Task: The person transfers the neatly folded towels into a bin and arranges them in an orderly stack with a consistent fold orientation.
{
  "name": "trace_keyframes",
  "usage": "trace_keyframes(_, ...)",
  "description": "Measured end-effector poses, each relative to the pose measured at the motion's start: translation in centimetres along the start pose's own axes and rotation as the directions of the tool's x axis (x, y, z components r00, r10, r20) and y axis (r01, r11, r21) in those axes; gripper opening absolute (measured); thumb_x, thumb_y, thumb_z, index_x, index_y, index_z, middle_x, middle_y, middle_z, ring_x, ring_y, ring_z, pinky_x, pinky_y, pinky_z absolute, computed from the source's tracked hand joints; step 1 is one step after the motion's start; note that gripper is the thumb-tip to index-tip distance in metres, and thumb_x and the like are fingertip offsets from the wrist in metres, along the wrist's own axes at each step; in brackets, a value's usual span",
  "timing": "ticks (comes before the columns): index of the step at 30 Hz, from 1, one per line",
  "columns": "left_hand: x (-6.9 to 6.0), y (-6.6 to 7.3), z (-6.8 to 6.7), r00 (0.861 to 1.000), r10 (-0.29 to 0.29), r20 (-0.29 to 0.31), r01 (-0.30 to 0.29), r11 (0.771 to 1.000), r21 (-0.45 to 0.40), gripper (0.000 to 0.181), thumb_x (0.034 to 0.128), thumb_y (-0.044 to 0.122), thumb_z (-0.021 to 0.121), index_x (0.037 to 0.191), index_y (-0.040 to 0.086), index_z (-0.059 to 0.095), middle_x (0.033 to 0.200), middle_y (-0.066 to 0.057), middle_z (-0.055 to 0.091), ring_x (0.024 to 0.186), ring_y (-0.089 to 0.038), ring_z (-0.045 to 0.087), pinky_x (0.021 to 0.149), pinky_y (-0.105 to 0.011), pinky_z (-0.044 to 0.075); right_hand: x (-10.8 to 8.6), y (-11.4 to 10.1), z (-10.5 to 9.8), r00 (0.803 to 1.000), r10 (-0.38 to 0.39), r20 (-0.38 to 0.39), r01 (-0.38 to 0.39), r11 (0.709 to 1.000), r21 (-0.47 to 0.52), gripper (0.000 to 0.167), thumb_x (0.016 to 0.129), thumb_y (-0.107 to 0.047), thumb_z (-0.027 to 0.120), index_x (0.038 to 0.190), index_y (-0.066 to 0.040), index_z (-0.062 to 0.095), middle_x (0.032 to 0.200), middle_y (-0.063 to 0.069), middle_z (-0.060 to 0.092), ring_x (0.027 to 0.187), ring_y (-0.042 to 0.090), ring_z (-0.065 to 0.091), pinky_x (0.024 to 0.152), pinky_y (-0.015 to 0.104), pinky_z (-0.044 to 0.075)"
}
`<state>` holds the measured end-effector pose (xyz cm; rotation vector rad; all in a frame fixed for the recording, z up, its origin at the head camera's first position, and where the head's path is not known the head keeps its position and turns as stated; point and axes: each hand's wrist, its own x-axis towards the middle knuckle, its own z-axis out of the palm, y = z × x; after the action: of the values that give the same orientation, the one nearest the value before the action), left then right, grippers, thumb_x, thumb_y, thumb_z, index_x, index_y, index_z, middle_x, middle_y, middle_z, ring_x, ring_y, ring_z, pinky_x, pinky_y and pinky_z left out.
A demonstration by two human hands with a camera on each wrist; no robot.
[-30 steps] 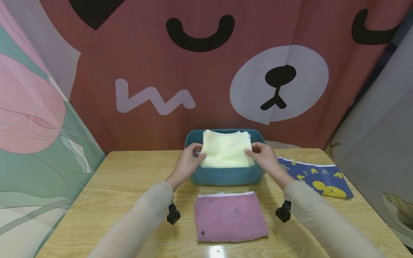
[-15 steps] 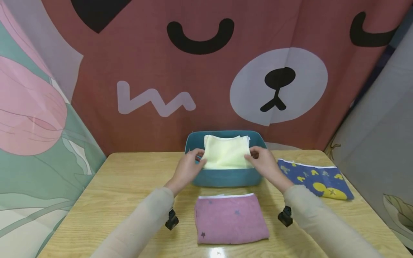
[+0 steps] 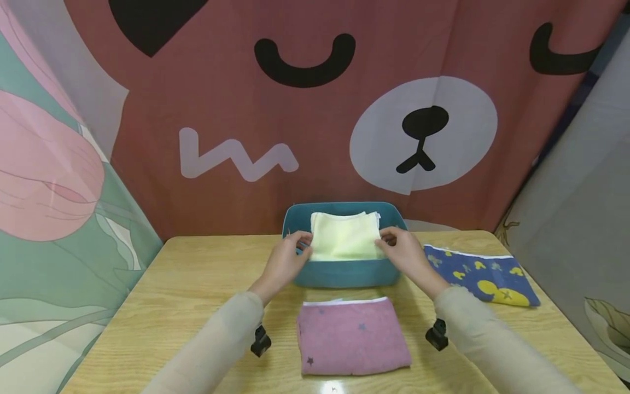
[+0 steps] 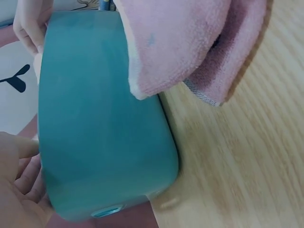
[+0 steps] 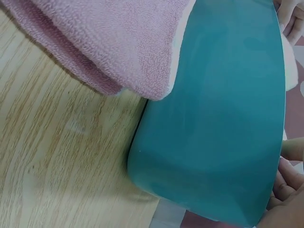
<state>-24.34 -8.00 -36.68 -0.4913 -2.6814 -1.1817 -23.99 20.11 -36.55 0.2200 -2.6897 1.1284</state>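
A folded pale yellow towel [image 3: 344, 238] stands inside a teal plastic basin [image 3: 346, 273], its lower part hidden by the front wall. At the towel's left edge my left hand [image 3: 285, 260] pinches the cloth between thumb and fingers. My right hand [image 3: 406, 254] pinches the opposite edge, its thumb on the front face. From the left wrist, the left hand [image 4: 21, 185] appears beside the basin's rim. The right wrist view has the right hand [image 5: 287, 190] at the rim, and most of the towel is hidden behind the basin wall there.
A folded pink towel [image 3: 354, 336] with star prints lies on the wooden table [image 3: 206, 284] in front of the basin. To the right is a folded blue towel [image 3: 484, 276] with yellow prints. A bear-print curtain [image 3: 221, 82] hangs directly behind the table.
Both hands have lowered slightly together with the yellow towel, which sits deeper in the basin now. The head view has tilted up a little. The pink and blue towels stay put.
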Motion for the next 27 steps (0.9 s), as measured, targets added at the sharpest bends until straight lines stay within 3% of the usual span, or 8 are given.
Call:
trace_keyframes(7,-0.6,0.3,-0.5,0.999,0.033,-0.036,-0.034,0.999,-0.038,0.025,0.0963,0.008,0.065,0.121,0.008,0.066,0.103,-0.004,0.069,0.093,-0.018,0.063,0.077,-0.033,0.053,-0.6,0.3,-0.4,0.997,-0.042,-0.061,0.045,0.998,0.041,0.02,0.097,-0.011,0.064,0.115,-0.002,0.069,0.099,0.013,0.068,0.088,0.028,0.063,0.065,0.036,0.05)
trace_keyframes(19,-2.5,1.5,-1.5,0.995,0.084,-0.061,-0.089,0.992,-0.089,0.024,0.0943,0.006,0.067,0.119,0.007,0.067,0.101,-0.004,0.07,0.089,-0.015,0.064,0.078,-0.034,0.053,-2.1,-0.2,-1.1,0.995,-0.063,-0.08,0.067,0.997,0.046,0.018,0.096,-0.01,0.065,0.112,-0.002,0.07,0.096,0.01,0.07,0.086,0.026,0.063,0.07,0.037,0.051)
trace_keyframes(27,-3.6,2.2,-1.8,0.991,0.115,-0.064,-0.121,0.987,-0.104,0.021,0.0928,0.005,0.068,0.113,0.009,0.069,0.1,-0.003,0.071,0.088,-0.017,0.064,0.081,-0.042,0.054,-2.9,-0.7,-1.5,0.991,-0.084,-0.107,0.09,0.994,0.053,0.018,0.095,-0.009,0.067,0.111,-0.003,0.071,0.098,0.01,0.071,0.088,0.024,0.064,0.074,0.033,0.051)
